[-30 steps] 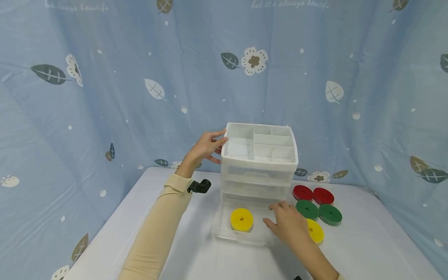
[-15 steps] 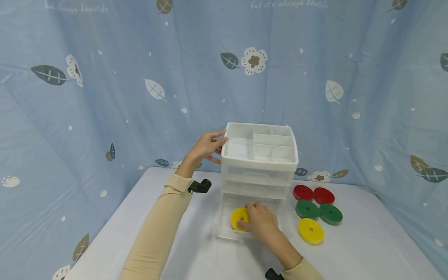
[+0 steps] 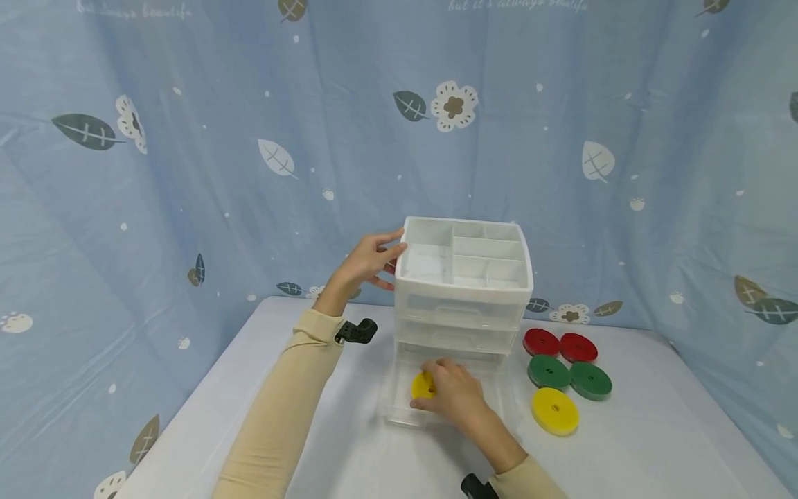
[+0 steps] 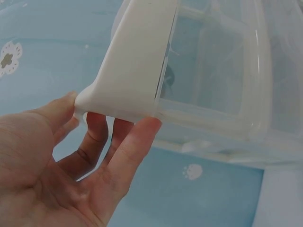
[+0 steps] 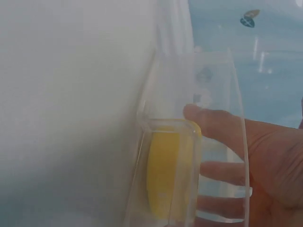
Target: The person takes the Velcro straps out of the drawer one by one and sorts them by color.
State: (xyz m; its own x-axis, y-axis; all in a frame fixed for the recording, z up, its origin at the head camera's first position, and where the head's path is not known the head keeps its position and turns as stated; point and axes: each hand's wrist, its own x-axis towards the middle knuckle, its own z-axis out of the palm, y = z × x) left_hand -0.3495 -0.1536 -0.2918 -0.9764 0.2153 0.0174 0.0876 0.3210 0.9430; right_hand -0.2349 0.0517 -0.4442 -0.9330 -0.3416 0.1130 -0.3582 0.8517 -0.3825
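Observation:
A white plastic drawer organizer stands upright on the table, its bottom clear drawer pulled out. My left hand holds the organizer's upper left edge, thumb on the top rim and fingers beneath, as the left wrist view shows. Inside the open drawer, my right hand grips a yellow round roll with a small centre hole, its thumb at the near side and fingers at the far side. Through the clear drawer wall the right wrist view shows the yellow roll; part of the fingers is hidden behind it.
Right of the organizer lie another yellow roll, two green rolls and two red rolls. Dividers split the organizer's top tray into compartments. A patterned blue curtain hangs behind the white table.
My right hand has moved left from beside the drawer to the yellow roll inside and closed around it. The left hand stays on the organizer's edge.

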